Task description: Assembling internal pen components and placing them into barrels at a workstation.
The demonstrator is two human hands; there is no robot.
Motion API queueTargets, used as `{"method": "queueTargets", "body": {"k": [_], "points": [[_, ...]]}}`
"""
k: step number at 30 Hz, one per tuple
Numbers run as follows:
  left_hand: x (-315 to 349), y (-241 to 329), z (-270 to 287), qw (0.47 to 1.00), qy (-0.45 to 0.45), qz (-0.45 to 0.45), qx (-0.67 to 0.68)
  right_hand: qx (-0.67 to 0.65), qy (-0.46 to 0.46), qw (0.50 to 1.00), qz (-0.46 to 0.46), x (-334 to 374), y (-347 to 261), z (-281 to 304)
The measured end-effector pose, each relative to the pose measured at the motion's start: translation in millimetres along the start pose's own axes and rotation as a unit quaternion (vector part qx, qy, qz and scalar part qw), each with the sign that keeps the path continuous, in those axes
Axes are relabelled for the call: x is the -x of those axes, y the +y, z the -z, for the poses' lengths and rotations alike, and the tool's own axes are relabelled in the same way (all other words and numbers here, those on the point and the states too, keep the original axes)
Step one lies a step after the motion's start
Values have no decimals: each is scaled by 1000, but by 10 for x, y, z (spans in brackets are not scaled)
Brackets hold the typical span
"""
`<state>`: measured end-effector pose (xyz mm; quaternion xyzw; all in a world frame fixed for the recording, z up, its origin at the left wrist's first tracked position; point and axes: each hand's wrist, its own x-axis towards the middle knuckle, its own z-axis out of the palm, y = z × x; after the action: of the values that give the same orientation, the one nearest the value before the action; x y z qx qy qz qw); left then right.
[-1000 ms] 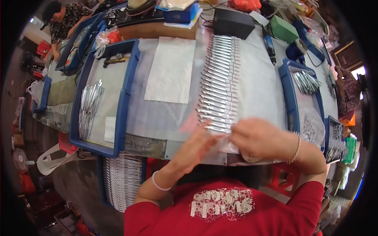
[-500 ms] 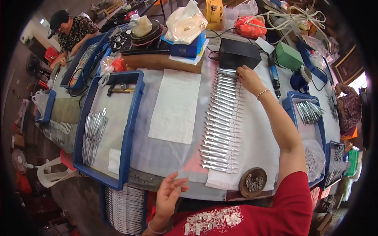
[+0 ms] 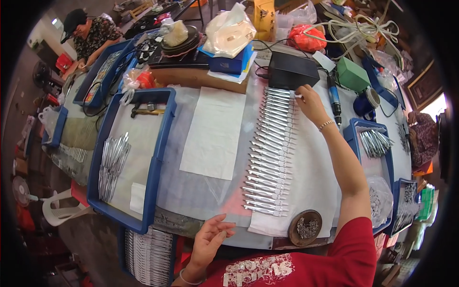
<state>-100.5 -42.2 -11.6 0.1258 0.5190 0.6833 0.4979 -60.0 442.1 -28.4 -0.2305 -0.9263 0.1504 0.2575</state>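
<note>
rods (image 3: 268,158) lie side by side in a long row down the table (image 3: 313,143), from just in front of the black box (image 3: 292,70) to a bare strip of white sheet (image 3: 267,225) near me. from my distant seat, i have the right hand (image 3: 308,99) at the row's far end, its fingertips curled in at the rods' right-hand tips. a small pale thing shows at those fingertips, but i cannot tell whether they pinch it or only touch it. the left hand (image 3: 210,237) hangs by the table's near edge, fingers spread, grasping nothing. i judge the step in hand to be close work on the tips of the farthest rods. the next move, as i read it, calls for a light, narrow pinch that leaves the neighbouring rods undisturbed and the knuckles clear of the box. the dish (image 3: 292,230) of metal bits (image 3: 306,228) sits beside the row's near end, untouched.
</note>
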Motion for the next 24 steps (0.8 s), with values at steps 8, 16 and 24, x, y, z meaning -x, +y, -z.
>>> {"method": "queueTargets", "body": {"k": [8, 16, 24], "points": [[267, 662, 21, 976, -123, -179, 34, -98, -156, 983, 6, 774, -1108, 460], [1021, 1757, -1116, 850, -307, -308, 297, -115, -297, 947, 43, 1504, -2064, 803], [1769, 1509, -773, 756, -248, -587, 148, -113, -352, 923, 103, 1967, -2505, 823]]}}
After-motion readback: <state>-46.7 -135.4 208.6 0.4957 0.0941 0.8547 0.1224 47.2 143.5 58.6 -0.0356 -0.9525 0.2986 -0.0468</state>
